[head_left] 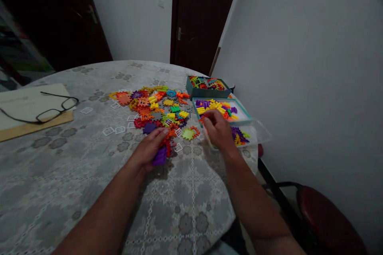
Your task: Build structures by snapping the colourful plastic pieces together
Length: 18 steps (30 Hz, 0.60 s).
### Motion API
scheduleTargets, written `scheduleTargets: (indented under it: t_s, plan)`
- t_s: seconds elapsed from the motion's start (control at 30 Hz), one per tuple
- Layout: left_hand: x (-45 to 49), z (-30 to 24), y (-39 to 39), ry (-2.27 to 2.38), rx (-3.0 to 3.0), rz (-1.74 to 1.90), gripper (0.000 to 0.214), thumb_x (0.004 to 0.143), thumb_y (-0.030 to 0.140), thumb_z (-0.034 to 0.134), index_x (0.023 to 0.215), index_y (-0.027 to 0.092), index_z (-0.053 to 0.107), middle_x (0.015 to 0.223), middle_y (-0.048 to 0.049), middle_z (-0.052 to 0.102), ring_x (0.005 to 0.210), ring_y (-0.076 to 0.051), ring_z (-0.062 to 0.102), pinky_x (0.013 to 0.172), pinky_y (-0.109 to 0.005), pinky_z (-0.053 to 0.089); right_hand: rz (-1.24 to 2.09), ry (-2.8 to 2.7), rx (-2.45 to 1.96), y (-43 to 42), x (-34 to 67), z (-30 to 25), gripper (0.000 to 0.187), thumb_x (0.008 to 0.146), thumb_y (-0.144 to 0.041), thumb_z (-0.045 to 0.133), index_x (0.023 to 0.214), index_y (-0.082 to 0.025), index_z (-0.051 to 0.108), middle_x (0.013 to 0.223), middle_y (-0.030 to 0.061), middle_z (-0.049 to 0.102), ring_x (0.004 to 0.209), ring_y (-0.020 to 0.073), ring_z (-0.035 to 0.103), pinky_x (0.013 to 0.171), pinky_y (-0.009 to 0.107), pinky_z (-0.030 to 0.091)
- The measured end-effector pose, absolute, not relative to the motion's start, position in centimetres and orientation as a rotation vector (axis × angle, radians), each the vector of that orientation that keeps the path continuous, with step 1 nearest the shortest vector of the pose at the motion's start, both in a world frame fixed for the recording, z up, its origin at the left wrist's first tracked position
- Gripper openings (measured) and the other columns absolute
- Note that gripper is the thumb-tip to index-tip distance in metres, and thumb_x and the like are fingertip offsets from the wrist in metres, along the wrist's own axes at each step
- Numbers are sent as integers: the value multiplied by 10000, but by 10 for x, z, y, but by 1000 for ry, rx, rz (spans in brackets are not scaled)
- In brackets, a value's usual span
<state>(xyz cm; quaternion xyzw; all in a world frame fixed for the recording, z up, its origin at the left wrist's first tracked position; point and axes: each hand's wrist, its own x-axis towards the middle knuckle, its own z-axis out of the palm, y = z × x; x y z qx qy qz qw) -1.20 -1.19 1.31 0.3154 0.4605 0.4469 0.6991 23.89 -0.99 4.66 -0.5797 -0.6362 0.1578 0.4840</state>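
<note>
My left hand [152,147] is closed around a small build of purple and red plastic pieces [161,154], held just above the table near the front of a spread of colourful interlocking pieces [155,109]. My right hand [217,129] reaches to the near edge of a teal tray [243,116] filled with yellow, purple and orange pieces. Its fingers are curled in a pinch on a small orange piece [202,120] at the tray's corner.
A second teal box [191,87] of pieces sits behind the tray. A clear plastic lid [260,133] holds more pieces at the table's right edge. Black glasses [56,108] lie on paper over a board at left. A dark red stool [326,215] stands at lower right.
</note>
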Motion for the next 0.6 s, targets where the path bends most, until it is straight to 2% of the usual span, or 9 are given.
scheduleTargets:
  t_s: [0.07, 0.13, 0.3, 0.4, 0.47, 0.6]
  plan:
    - [-13, 13, -12, 1037, 667, 1028, 411, 858, 402, 878, 1167, 222, 675, 1090, -82, 766, 798, -237, 808, 552, -314, 656, 186, -1509, -1535, -10, 263, 49, 434, 985, -328, 540, 1398, -240, 641, 1091, 93, 757, 937, 258, 690, 903, 419, 538]
    - [-14, 13, -12, 1028, 641, 1050, 383, 871, 390, 869, 1151, 221, 670, 1046, -65, 757, 781, -224, 800, 553, -309, 652, 22, -1497, -1653, -9, 286, 47, 516, 961, -290, 506, 1462, -222, 610, 1163, 133, 757, 983, 291, 693, 933, 458, 532]
    - [-13, 9, -12, 976, 613, 1112, 367, 870, 413, 875, 1104, 217, 672, 999, -52, 743, 739, -209, 783, 542, -298, 634, -326, -1493, -1841, 3, 324, 29, 476, 862, -210, 504, 1281, -130, 715, 1183, 215, 736, 1101, 366, 671, 1004, 536, 512]
    - [-12, 7, -12, 976, 591, 1146, 370, 860, 419, 881, 1094, 221, 673, 1022, -59, 748, 709, -206, 772, 526, -305, 623, -482, -1501, -1698, 6, 315, 28, 444, 869, -204, 526, 1263, -118, 712, 1209, 222, 721, 1182, 380, 640, 1073, 581, 486]
    - [-11, 6, -12, 976, 580, 1165, 371, 855, 420, 882, 1089, 225, 672, 1030, -63, 748, 720, -213, 773, 529, -307, 617, -447, -1585, -1485, 1, 291, 31, 389, 925, -209, 532, 1270, -141, 699, 1212, 196, 724, 1188, 352, 649, 1091, 565, 498]
    - [-9, 3, -12, 982, 588, 1200, 401, 843, 454, 875, 1103, 232, 666, 983, -47, 743, 723, -199, 753, 576, -297, 602, -93, -2017, -990, -22, 224, 31, 370, 1006, -265, 623, 1373, -217, 644, 1240, 140, 717, 1175, 298, 675, 1059, 509, 559]
